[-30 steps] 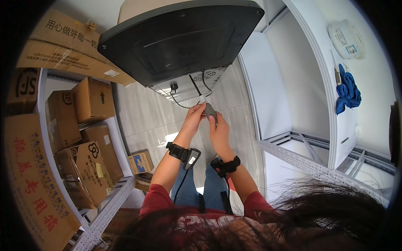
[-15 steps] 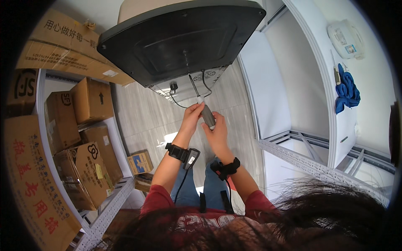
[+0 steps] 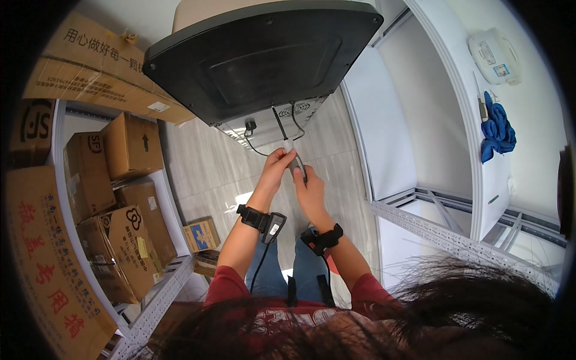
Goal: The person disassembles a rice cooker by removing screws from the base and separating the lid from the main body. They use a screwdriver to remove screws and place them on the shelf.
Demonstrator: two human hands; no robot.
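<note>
A screwdriver [image 3: 279, 124] with a dark shaft and grey handle points up and away from me. Its tip meets the lower edge of a large black panel [image 3: 264, 66], the back of a pale appliance; whether it sits in a screw I cannot make out. My left hand [image 3: 275, 168] pinches the front of the handle, near the shaft. Around the rear of the handle, the fingers of my right hand [image 3: 311, 193] are closed. Just beside the shaft hangs a black cable [image 3: 294, 123], and to its left a black plug [image 3: 250, 125] sits in the lower vented panel [image 3: 300, 110].
Cardboard boxes [image 3: 133, 144] fill the shelving on the left, and a long carton [image 3: 96, 66] stands beside the appliance. White shelf frames [image 3: 444, 90] rise on the right, with a blue cloth [image 3: 498, 129] and a white plastic case [image 3: 495, 57]. A small box [image 3: 201, 234] lies on the floor.
My right hand's fingers have closed further around the handle, and the handle has turned. My left hand stays at the front of it. The view has shifted very slightly.
</note>
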